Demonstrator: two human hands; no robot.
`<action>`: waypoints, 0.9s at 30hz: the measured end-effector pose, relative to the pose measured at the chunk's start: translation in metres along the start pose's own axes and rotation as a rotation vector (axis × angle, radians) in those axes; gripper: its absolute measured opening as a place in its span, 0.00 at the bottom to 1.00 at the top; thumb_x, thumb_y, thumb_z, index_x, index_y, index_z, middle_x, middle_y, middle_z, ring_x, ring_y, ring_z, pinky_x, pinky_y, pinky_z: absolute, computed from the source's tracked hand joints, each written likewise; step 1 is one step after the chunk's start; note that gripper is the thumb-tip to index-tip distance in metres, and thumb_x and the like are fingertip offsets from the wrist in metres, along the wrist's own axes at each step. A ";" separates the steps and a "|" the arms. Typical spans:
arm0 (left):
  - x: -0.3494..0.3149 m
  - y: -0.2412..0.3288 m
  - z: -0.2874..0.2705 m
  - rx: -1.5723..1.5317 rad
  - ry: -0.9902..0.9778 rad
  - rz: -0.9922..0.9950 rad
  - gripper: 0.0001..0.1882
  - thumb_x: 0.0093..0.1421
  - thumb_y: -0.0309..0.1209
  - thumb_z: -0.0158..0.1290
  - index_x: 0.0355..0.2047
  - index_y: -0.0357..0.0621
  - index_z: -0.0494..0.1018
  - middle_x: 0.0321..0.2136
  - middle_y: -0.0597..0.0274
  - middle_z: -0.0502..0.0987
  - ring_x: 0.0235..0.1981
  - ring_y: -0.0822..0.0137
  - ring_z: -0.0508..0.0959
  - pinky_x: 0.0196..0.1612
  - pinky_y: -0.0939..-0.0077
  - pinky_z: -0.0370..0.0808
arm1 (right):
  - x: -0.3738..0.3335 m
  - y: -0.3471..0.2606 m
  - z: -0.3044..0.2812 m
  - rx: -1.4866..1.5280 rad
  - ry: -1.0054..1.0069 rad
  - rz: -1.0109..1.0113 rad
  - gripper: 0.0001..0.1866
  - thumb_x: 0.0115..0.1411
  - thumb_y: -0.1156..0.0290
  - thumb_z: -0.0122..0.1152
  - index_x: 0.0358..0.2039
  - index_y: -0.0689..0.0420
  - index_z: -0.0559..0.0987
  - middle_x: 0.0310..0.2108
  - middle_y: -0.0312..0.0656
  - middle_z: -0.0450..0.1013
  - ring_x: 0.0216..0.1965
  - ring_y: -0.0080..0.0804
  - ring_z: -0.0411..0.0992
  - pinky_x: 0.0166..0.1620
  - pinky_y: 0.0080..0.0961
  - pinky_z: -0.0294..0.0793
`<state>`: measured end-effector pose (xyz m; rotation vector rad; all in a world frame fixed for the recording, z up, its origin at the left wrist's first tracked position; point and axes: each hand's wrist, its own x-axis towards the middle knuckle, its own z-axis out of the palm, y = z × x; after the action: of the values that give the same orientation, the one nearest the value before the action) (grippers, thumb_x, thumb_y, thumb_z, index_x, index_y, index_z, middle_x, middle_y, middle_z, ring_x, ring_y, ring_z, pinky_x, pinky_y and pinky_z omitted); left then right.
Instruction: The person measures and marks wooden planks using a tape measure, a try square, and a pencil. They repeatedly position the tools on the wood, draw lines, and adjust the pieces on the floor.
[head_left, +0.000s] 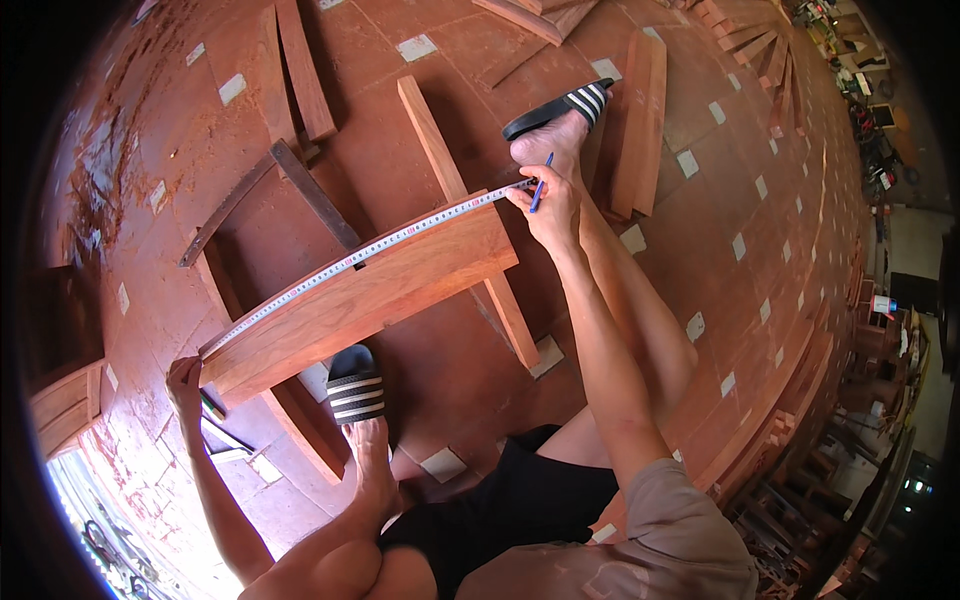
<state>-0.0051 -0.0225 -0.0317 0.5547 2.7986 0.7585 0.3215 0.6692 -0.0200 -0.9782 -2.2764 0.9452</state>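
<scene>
In the head view, a reddish-brown tiled floor (pixel 420 420) with small white squares is seen. On it, a thick reddish-brown wooden beam (pixel 365 305) is laid crosswise in the middle of the scene, with its left end nearer and its right end farther. The beam is supported by two long straight wooden battens, the right one (pixel 430 135) and the left one (pixel 305 430). Beyond the beam, at far left, a dark angled wooden piece with two arms (pixel 315 200) is placed, and one arm is extended to the beam's far side; whether the beam is touched cannot be told. A white narrow measuring tape (pixel 410 232) is stretched along the beam's far upper edge, from end to end. At its left end the left hand (pixel 185 385) is placed with curled fingers; how tightly the tape is gripped cannot be told. At its right end, the right hand (pixel 552 210) is held, and a slim blue pen (pixel 542 185) is kept between its fingers, pointed up and slightly tilted.
</scene>
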 end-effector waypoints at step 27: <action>-0.003 0.006 0.002 0.031 0.020 -0.008 0.08 0.65 0.20 0.60 0.43 0.33 0.86 0.41 0.54 0.85 0.42 0.61 0.83 0.48 0.67 0.80 | -0.003 -0.001 0.004 0.031 0.054 -0.045 0.27 0.51 0.67 0.86 0.49 0.63 0.83 0.35 0.46 0.83 0.36 0.33 0.83 0.39 0.28 0.80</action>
<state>0.0003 -0.0182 -0.0302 0.5433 2.8341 0.7242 0.3199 0.6652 -0.0229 -0.9244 -2.2233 0.9206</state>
